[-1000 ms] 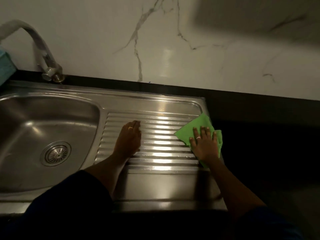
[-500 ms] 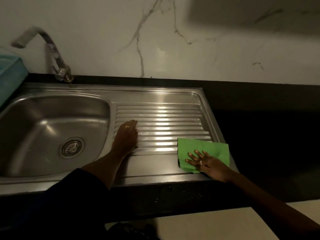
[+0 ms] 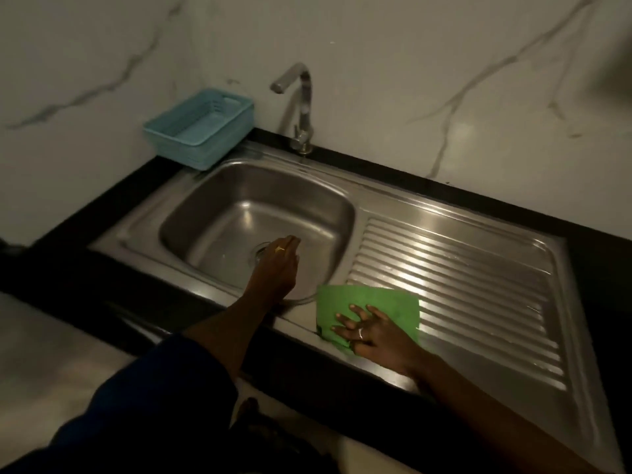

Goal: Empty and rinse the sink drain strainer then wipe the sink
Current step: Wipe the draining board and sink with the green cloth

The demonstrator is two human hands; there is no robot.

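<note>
The steel sink (image 3: 239,200) has its basin on the left and a ribbed drainboard (image 3: 461,268) on the right. My left hand (image 3: 277,271) reaches into the basin with its fingers together over the drain strainer (image 3: 259,252). Only the strainer's left rim shows, and the hand hides its own fingertips. My right hand (image 3: 372,331) lies flat with spread fingers on a green cloth (image 3: 376,299). That cloth is spread on the sink's front edge, just right of the basin.
A steel faucet (image 3: 302,107) stands behind the basin, its spout pointing left. A light blue plastic basket (image 3: 201,128) sits at the sink's back left corner. Black countertop (image 3: 85,217) frames the sink below a white marble wall. Pale floor shows below the counter front.
My left hand left the drainboard and moved left into the basin, over the drain. My right hand slid the green cloth left along the front edge. The view swung left.
</note>
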